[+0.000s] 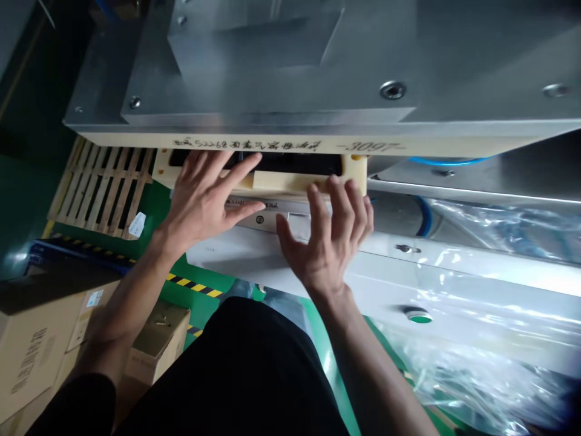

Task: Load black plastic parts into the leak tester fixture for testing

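Note:
A cream-coloured fixture block [290, 180] sits under a grey metal press head [272, 72], with a dark part [295, 162] lying in its recess. My left hand [204, 194] lies flat with spread fingers on the left end of the block, fingertips reaching the dark part. My right hand [329, 233] hovers with fingers apart and slightly curled at the block's front right edge, holding nothing. A cream plate [363, 145] above bears handwritten black marks and the number 3097.
A white machine table [454, 272] with a green button [418, 315] is partly covered by clear plastic film [490, 339]. Blue hoses [424, 215] run at the right. On the green floor stand a wooden pallet [102, 191] and cardboard boxes [40, 339].

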Available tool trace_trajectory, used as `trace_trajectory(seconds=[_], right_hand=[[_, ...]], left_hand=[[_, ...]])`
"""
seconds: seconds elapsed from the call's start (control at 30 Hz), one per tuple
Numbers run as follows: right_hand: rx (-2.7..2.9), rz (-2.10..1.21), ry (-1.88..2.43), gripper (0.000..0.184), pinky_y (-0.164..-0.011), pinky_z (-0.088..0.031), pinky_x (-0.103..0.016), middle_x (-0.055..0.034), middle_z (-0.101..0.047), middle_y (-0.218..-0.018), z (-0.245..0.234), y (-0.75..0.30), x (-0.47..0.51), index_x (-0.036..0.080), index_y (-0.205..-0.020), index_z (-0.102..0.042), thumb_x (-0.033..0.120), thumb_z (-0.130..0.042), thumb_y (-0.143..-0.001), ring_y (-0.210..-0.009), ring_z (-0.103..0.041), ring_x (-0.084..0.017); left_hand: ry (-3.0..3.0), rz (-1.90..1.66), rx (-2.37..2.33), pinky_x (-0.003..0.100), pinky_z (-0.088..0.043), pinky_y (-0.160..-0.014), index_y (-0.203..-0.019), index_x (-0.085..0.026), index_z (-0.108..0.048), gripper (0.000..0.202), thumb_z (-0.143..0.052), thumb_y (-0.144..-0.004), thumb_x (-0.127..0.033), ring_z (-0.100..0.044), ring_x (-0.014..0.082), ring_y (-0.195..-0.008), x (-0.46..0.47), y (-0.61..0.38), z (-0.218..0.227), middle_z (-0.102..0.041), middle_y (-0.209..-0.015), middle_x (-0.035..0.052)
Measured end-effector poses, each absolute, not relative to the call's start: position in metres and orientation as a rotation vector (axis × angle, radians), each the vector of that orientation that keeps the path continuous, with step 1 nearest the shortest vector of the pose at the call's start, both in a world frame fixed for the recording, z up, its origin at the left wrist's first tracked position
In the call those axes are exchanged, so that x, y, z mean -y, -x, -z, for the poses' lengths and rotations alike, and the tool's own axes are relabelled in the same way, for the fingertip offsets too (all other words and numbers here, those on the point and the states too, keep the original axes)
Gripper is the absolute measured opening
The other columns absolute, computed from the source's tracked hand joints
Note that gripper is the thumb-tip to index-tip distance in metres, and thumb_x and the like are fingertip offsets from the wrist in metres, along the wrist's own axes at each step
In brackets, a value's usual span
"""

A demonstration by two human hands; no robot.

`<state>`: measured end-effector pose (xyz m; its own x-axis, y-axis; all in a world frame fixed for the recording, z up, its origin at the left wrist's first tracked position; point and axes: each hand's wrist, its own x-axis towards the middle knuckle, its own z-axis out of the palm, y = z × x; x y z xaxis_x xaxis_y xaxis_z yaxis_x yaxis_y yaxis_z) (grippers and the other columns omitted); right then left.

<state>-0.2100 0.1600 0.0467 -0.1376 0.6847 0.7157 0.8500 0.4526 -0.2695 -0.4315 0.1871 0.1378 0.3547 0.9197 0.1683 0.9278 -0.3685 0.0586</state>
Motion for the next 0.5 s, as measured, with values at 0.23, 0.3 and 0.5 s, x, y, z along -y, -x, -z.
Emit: trace_trajectory(seconds=[0.23, 0.3, 0.5], right_hand=[[1.877, 0.094, 1.215, 0.039, -0.101, -0.056, -0.045, -0.0113, -0.074, -0.115, -0.006, 0.211, -0.084, 0.022, -0.13, -0.063, 0.016, -0.072, -0.093, -0.109, -0.072, -0.029], [1.906, 0.049, 1.192, 0.038, -0.099, -0.057, -0.043, -0.0098, -0.075, -0.11, 0.003, 0.206, -0.078, 0.022, -0.128, -0.064, 0.013, -0.073, -0.092, -0.105, -0.073, -0.027], [1.914, 0.182, 1.137, 0.034, -0.092, -0.058, -0.038, -0.0066, -0.078, -0.1, 0.016, 0.2, -0.086, 0.02, -0.125, -0.068, 0.016, -0.076, -0.092, -0.096, -0.074, -0.024]], left_hand=[[2.571, 0.175, 1.785, 0.06, -0.035, -0.124, -0.159, -0.033, -0.05, 0.073, -0.036, -0.102, -0.076, -0.046, 0.0432, -0.147, -0.194, 0.41, -0.142, -0.058, -0.152, 0.0128], [2.566, 0.153, 1.804, 0.061, -0.034, -0.124, -0.159, -0.031, -0.051, 0.073, -0.035, -0.102, -0.076, -0.044, 0.0444, -0.148, -0.195, 0.407, -0.144, -0.059, -0.15, 0.0138], [2.54, 0.106, 1.805, 0.063, -0.03, -0.127, -0.158, -0.031, -0.051, 0.076, -0.035, -0.1, -0.079, -0.042, 0.045, -0.151, -0.197, 0.402, -0.143, -0.061, -0.148, 0.0138]])
